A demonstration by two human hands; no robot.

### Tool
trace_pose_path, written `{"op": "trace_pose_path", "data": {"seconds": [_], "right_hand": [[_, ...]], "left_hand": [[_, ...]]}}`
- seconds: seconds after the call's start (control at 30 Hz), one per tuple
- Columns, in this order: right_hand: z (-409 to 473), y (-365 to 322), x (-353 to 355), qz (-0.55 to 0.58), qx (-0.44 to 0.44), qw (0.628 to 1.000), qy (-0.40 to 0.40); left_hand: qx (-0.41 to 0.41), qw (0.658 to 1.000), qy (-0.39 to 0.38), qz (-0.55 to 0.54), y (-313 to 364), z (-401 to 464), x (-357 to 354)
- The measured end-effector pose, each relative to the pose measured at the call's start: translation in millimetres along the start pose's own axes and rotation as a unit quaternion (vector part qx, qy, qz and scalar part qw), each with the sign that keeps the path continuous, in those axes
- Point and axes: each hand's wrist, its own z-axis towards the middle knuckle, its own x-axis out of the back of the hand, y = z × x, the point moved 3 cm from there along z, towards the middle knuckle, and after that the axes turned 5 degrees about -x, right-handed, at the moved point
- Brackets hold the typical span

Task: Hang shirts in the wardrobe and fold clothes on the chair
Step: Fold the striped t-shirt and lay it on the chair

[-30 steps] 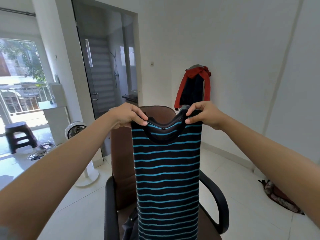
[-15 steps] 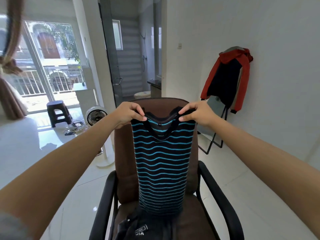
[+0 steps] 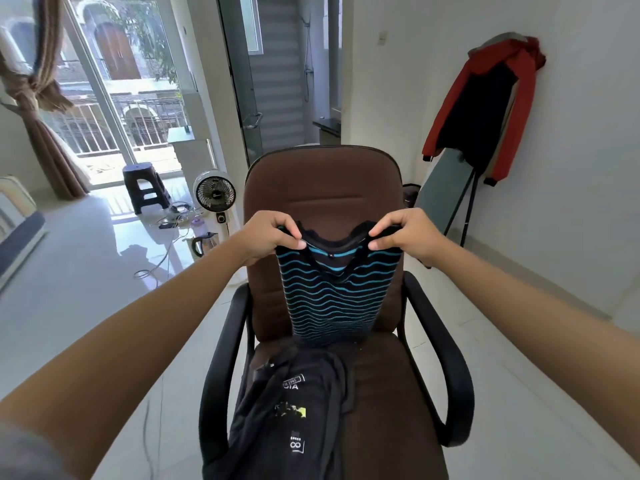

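Striped shirt [image 3: 334, 292], black with teal lines, hangs in front of the brown chair [image 3: 322, 188] backrest, its lower edge touching the seat. Left hand [image 3: 266, 235] and right hand [image 3: 405, 233] each pinch 1 shoulder beside the collar between thumb and curled fingers. A black printed garment [image 3: 294, 410] lies crumpled on the seat.

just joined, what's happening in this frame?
A person is holding up a black shirt with blue stripes over a brown office chair. The left hand and right hand each pinch a shoulder by the neckline, and the shirt's lower edge meets the seat. A black printed garment lies crumpled on the seat's front. A red and black jacket hangs by the wall.
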Motion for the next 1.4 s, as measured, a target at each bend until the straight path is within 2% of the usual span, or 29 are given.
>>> {"op": "trace_pose_path", "data": {"seconds": [0.2,0.43,0.67,0.97,1.13,1.4], "right_hand": [[-106.1,40.0,-36.6,0.002,-0.048,0.998,-0.036],[-241.8,92.4,-90.2,-0.018,-0.095,0.986,-0.137],[-307.8,145.2,-124.5,0.012,-0.143,0.974,-0.175],[-272.3,204.9,-143.7,0.049,-0.208,0.964,-0.16],[-203.7,257.8,-156.2,0.044,-0.251,0.956,-0.142],[-86.4,368.4,-194.2,0.021,-0.291,0.949,-0.121]], "left_hand": [[0.037,0.999,-0.031,0.005,-41.7,-114.2,-41.2],[0.07,0.995,-0.069,0.008,-96.0,-267.4,-96.7],[0.165,0.982,-0.075,-0.063,-161.0,-336.9,-135.6],[0.209,0.973,-0.077,-0.055,-216.5,-288.5,-142.0],[0.238,0.968,-0.067,-0.043,-265.1,-215.0,-139.2],[0.285,0.958,-0.014,-0.009,-383.1,-102.6,-141.0]]}}
